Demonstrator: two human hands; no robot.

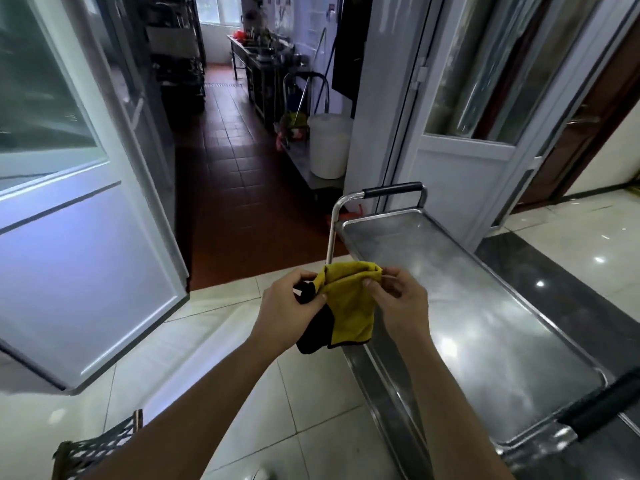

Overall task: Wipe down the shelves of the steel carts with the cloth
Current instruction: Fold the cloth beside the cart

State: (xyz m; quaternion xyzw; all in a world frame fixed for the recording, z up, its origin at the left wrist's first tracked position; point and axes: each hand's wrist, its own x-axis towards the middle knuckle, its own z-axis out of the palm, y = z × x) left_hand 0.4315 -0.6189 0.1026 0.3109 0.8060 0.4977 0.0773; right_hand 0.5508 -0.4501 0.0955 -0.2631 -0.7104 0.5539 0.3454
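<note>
From the head camera, both forearms are reaching forward; the left hand (pixel 289 306) and right hand (pixel 398 299) are pinching the yellow cloth (pixel 349 306), hanging lengthwise downward over the near-left edge of the steel cart (pixel 485 323).

My cloth (pixel 349 306) yellow with a black underside and dark edging, cart shelf (pixel 460 306) bare silver steel, its handle grip (pixel 393 190) black, bucket (pixel 328 145) white upper centre, kitchen floor (pixel 239 174) red-brown tile, near floor (pixel 311 403) pale glossy tile
</note>
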